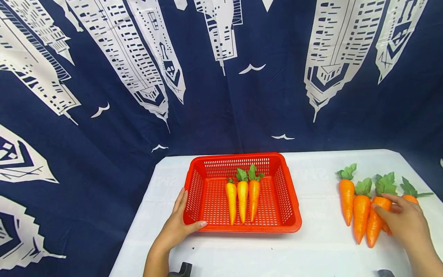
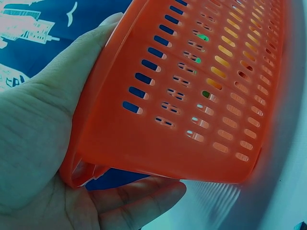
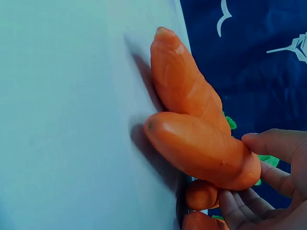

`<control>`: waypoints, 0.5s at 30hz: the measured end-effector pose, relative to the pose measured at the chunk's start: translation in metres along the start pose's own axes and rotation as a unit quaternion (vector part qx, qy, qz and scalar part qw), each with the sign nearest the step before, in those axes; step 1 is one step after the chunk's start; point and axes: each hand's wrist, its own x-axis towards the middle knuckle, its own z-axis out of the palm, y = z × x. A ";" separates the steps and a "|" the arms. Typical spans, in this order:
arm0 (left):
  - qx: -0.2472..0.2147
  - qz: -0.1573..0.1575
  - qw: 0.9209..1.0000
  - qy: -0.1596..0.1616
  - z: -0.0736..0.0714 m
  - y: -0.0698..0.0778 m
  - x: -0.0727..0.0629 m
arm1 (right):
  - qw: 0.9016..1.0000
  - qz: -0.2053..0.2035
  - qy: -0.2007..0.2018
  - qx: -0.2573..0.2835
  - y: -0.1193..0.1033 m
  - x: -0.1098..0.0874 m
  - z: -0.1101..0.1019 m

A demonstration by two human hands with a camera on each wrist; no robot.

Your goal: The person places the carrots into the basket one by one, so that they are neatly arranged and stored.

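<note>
My left hand grips the near left corner of a red plastic basket, thumb over the front rim and fingers along the left side. In the left wrist view that hand holds the rim close to the slotted wall. Three slim yellow-orange carrots with green tops lie side by side inside. At the right, my right hand pinches the thick upper end of an orange carrot between thumb and fingers. Another orange carrot lies right beside it, pointing the same way.
Several large orange carrots with leafy tops lie around my right hand, including one at the group's left and one partly hidden behind the hand. A white-covered table backs onto a navy cloth with white building prints.
</note>
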 end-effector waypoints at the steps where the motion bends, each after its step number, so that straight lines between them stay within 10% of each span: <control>1: -0.002 0.001 1.000 0.000 0.000 0.000 0.000 | 1.000 0.001 -0.001 0.002 0.000 0.000 0.000; 15: 0.003 0.003 1.000 -0.002 0.000 -0.002 0.001 | 0.999 -0.017 0.009 0.043 -0.018 -0.003 -0.009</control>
